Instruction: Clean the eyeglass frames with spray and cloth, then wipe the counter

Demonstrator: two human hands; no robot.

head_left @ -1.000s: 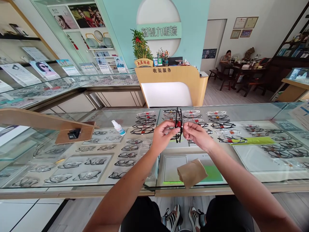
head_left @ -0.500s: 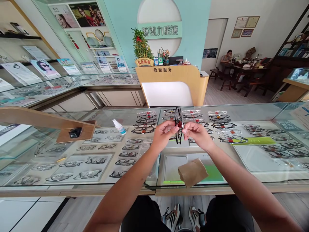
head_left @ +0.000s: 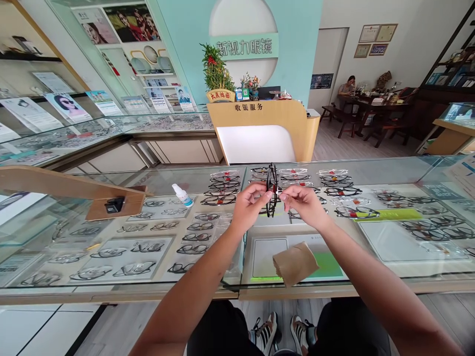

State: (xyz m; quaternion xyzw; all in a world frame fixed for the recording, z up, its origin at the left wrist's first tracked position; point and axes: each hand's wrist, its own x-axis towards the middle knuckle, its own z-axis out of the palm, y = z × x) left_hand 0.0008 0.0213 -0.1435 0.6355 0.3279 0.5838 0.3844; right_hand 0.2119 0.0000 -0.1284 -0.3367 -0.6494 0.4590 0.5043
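Note:
Above the glass counter, my left hand (head_left: 252, 206) pinches a pair of dark-framed eyeglasses (head_left: 272, 206) between thumb and fingers. The eyeglasses stand upright and edge-on to me, with a bit of red at the middle. My right hand (head_left: 305, 205) is just to their right, thumb and forefinger pressed together close beside the frame. What those fingertips hold, if anything, is too small to make out. Nearer to me, a brown cloth (head_left: 296, 264) lies on the glass below my hands. A white spray bottle (head_left: 182, 195) with a blue-edged label is to the left.
Rows of eyeglasses (head_left: 196, 237) fill the glass display counter (head_left: 237, 291). A wooden stand (head_left: 115, 206) with a small black object rises at left. Beyond the counter stands a wooden cashier desk (head_left: 308, 128) with plants. A person (head_left: 348, 87) sits at a far table.
My right fingertips have drawn slightly away from the frame, and a pale spot between them and the eyeglasses shows less. The eyeglasses have shifted a little left and up in view.

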